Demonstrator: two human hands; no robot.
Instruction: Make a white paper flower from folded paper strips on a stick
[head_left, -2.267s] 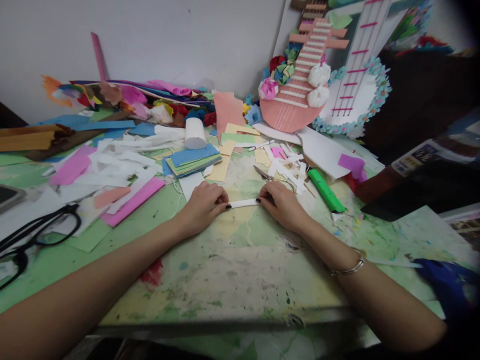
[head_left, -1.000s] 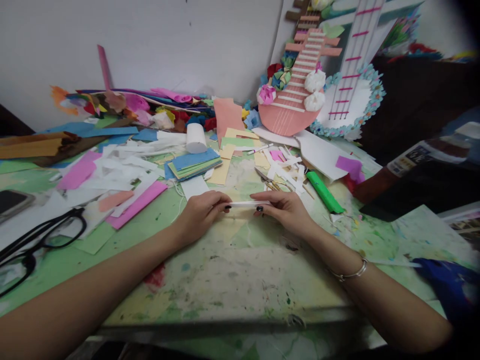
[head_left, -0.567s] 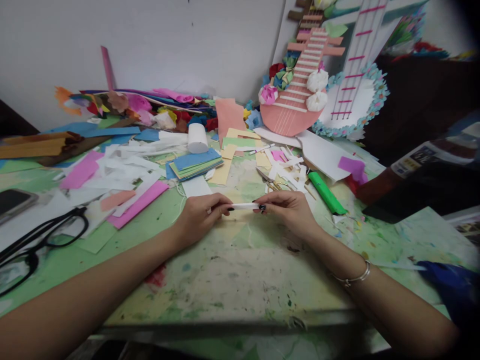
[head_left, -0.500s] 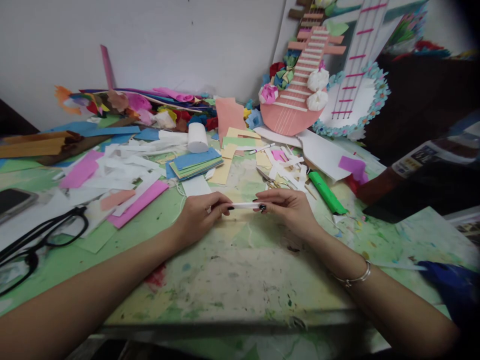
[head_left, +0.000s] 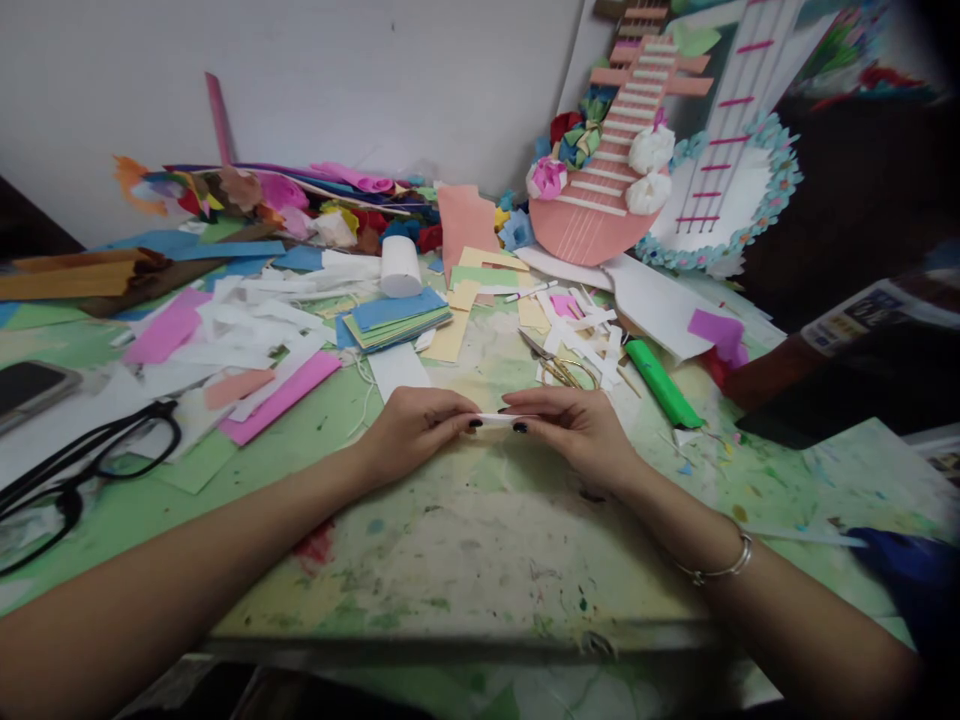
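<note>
Both hands meet at the middle of the paint-stained green surface (head_left: 480,560), the left hand (head_left: 416,430) and the right hand (head_left: 574,425) each pinching one end of a white paper strip (head_left: 495,420) between thumb and forefinger. The other fingers are curled in loosely, not spread.

A little over two seconds ago the strip lay flat on the surface with the hands set wider apart and a long stretch of white showing between them. A second ago it was held out long between the fingertips. Now the hands have drawn closer, so the dark-painted nails nearly face each other and only a short piece of strip shows between them. Whether it touches the surface I cannot tell. The right wrist carries a thin bracelet (head_left: 724,570).

Just beyond the right hand lie scissors (head_left: 559,365), and past them a loose heap of white strips (head_left: 589,335). To the right of those is a green marker (head_left: 664,383), lying at a slant. Just beyond the left hand sits a white paper piece (head_left: 397,370), and farther off a stack of coloured sheets (head_left: 397,318) with a white roll (head_left: 400,266) behind it. A pink strip (head_left: 281,397) lies to the left, then black glasses (head_left: 82,475) and a phone (head_left: 30,385) near the left edge. At the far right a pink paper guitar (head_left: 600,200) leans against the wall.
</note>
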